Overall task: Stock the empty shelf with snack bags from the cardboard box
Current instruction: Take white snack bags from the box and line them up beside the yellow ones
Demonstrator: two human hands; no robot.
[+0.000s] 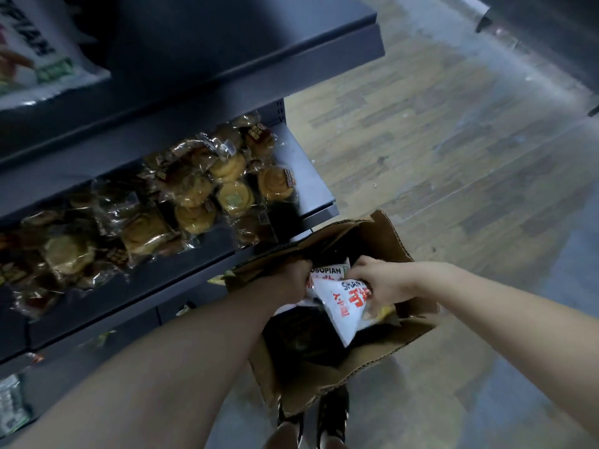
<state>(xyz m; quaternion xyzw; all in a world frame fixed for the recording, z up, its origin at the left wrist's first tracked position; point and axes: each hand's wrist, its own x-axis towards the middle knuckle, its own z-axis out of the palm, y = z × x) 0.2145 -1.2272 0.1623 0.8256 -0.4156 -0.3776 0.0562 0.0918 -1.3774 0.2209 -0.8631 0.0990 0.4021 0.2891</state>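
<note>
I am at the picking step: both hands are down inside the open brown cardboard box (372,241), which stands on the floor against the foot of the dark metal shelving. My right hand (379,283) pinches the top edge of a white snack bag with red lettering (343,315), which lies near the box's right wall. My left hand (291,280) sits against a second white printed bag (327,270) at the far edge; its fingers are in shadow, so I cannot tell whether they grip. Next I would lift the bags clear of the flaps and carry them to the bare dark upper shelf (227,43). The box bottom is black and unreadable.
</note>
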